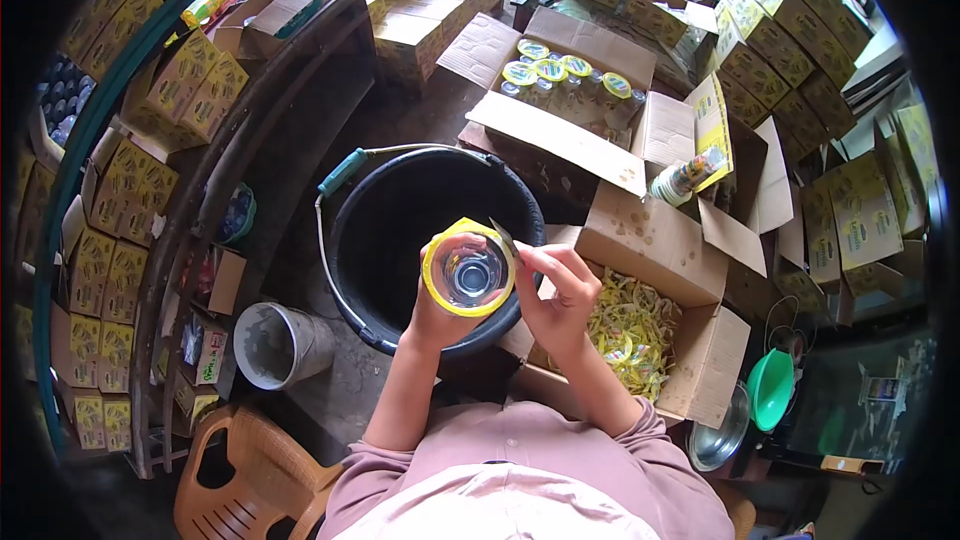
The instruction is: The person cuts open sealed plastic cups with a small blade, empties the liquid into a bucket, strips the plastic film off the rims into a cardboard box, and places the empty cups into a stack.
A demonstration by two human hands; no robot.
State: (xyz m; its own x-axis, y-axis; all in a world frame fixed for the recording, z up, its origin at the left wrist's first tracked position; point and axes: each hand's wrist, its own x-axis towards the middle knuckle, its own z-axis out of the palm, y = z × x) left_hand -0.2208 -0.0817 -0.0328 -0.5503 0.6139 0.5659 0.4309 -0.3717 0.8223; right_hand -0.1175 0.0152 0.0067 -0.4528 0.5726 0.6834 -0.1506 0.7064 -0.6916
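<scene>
A clear plastic cup (pixel 470 275) with a yellow rim is held by my left hand (pixel 432 310), its fingers wrapped round the cup's side. At the rim's right side, my right hand (pixel 560 290) pinches a thin dark blade-like tool (pixel 501 232), which touches or nearly touches the yellow edge. Both hands are over the front part of a large black bucket (pixel 375 240). To the right of my right hand, an open cardboard box (pixel 715 360) holds a heap of yellow plastic scraps (pixel 632 335).
Beyond the bucket, a carton (pixel 590 40) holds several lidded cups, with stacked cups (pixel 685 178) beside it. A grey pail (pixel 282 345) and a brown chair (pixel 255 475) are at left. At right are a green basin (pixel 770 390) and a metal bowl (pixel 718 435).
</scene>
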